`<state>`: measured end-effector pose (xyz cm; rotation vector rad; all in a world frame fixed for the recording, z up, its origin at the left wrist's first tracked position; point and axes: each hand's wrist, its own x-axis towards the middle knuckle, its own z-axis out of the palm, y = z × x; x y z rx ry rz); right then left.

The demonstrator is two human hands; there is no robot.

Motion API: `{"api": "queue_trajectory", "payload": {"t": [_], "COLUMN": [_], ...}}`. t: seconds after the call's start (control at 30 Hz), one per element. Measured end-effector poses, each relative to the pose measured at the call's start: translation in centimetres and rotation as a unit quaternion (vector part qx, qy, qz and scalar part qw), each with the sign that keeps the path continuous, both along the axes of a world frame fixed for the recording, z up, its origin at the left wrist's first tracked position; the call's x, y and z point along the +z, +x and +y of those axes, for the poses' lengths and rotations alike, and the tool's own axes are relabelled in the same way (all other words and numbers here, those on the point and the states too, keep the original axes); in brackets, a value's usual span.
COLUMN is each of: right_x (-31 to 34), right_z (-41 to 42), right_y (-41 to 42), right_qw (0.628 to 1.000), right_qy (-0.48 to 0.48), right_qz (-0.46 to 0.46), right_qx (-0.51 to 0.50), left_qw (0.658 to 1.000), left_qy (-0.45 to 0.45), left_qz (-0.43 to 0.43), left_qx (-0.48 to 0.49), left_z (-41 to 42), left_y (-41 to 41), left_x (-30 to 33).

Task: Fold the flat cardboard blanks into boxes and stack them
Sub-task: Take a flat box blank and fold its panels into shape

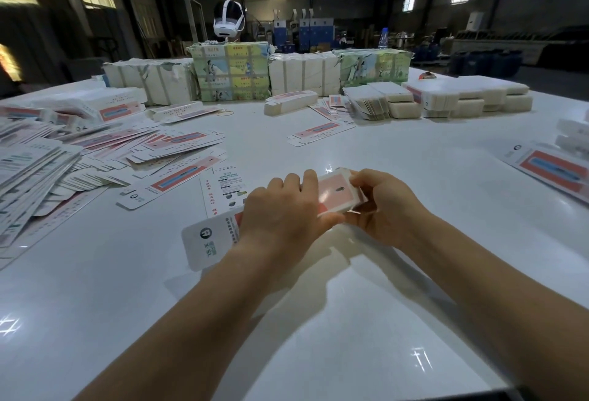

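Observation:
A long white and red cardboard blank [207,241] lies across the white table [318,321] in front of me, partly folded into a box. My left hand [283,212] grips its middle, fingers curled over the top and thumb along the near side. My right hand [382,206] pinches the far right end, where the red panel [338,193] shows. A large heap of flat blanks [79,158] spreads over the left side. Single flat blanks lie at centre [320,133] and at the right edge [554,171].
Wrapped bundles of stock [229,71] line the table's far edge, with white stacks of folded pieces [468,98] to their right. A white headset [228,20] rests on the bundles. Behind lies a dim warehouse.

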<state>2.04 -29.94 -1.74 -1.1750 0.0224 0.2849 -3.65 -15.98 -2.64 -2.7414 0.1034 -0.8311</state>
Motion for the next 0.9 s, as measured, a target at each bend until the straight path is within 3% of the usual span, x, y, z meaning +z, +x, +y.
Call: {"api": "queue_trajectory", "payload": {"t": [0.1,0.3,0.47,0.57,0.9], "right_x": [-0.3,-0.8,-0.7,-1.2,-1.9], "right_z": [0.6,1.3,1.1,1.1,1.1], "right_y": [-0.4,-1.2,-1.2,-1.1,-1.3], "right_qw": [0.996,0.945,0.928,0.934,0.878], "right_qy": [-0.046,-0.185,-0.211,-0.212,-0.325], "right_qz": [-0.074,-0.259,-0.305,-0.280,-0.328], "right_qx": [-0.035,-0.081,-0.042,-0.059,-0.124], "left_qw": [1.000,0.998,0.994,0.988,0.990], "left_qy": [-0.019,-0.052,-0.109,-0.154,-0.136], "left_qz": [-0.009,-0.017,0.004,0.024,0.038], "left_qx": [0.009,0.014,0.012,0.020,0.021], "left_z": [-0.4,-0.6,0.0,0.1,-0.2], "left_y": [0.0,0.3,0.4,0.6,0.7], "left_x": [-0.2,-0.6,-0.4,-0.3,-0.5]}}
